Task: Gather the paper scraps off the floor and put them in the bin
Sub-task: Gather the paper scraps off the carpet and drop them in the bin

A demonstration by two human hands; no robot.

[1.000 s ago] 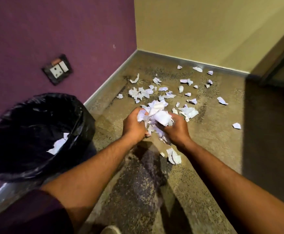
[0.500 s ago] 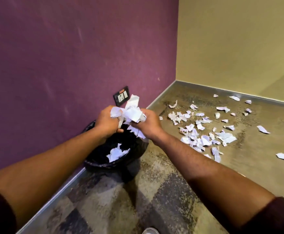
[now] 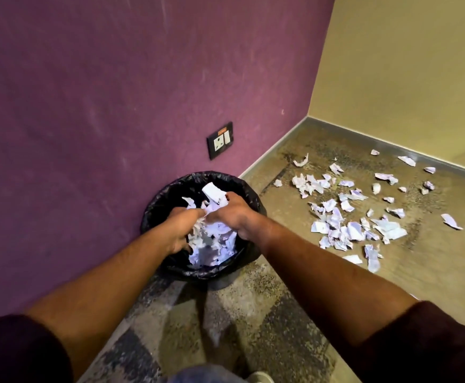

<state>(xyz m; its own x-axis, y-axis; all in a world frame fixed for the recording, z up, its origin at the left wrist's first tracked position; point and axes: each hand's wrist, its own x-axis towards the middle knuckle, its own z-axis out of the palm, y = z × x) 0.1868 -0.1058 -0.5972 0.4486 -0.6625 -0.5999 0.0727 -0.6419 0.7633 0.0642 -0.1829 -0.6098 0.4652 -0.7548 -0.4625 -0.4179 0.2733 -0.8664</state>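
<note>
Two bare forearms reach forward from the near edge of the head view, dark sleeves pushed up near the elbows, and both hands meet over the mouth of a round bin (image 3: pixel 249 193) lined with a black plastic bag. That bin stands on the floor against a purple wall (image 3: pixel 115 78), just below a black wall socket (image 3: pixel 220 140). The left hand (image 3: pixel 180 229) dips inside the rim on the left, fingers curled downward among white paper; whether it grips any piece cannot be told through the blur. The right hand (image 3: pixel 232 214) hovers at the far right of the opening, its fingers closed around a crumpled clump of scraps (image 3: pixel 213 193) that sticks up beyond the knuckles. Beneath both hands a heap of white paper (image 3: pixel 212 250) already fills the bag's bottom. To the right, many more torn paper scraps (image 3: pixel 347 217) lie scattered across the speckled floor (image 3: pixel 433 258), spreading toward the far corner where the purple wall meets a yellow wall (image 3: pixel 405 64). Nearest the viewer, a bit of blue cloth and a pale shoe tip (image 3: pixel 259 377) show at the bottom edge.
</note>
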